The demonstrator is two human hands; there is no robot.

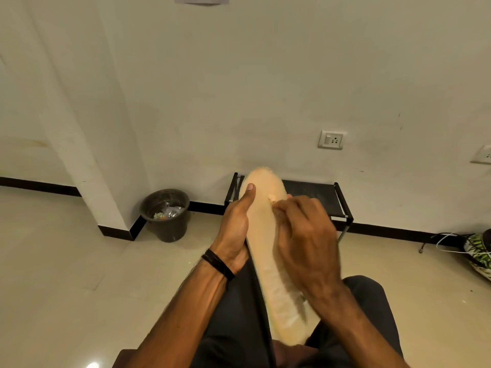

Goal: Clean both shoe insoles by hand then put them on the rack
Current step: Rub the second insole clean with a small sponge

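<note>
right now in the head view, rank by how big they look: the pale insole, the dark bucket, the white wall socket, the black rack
1. Pale beige foam insole, though it is nearest the camera, which inflates it.
2. Low black metal rack, partly hidden.
3. Dark round plastic bucket.
4. White wall socket.

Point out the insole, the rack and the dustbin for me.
insole (265, 243): head view, bare middle of its pale surface between the hands.
rack (316, 191): head view, black top shelf right of the insole's tip.
dustbin (170, 227): head view, dark outer wall below the rim.
</note>
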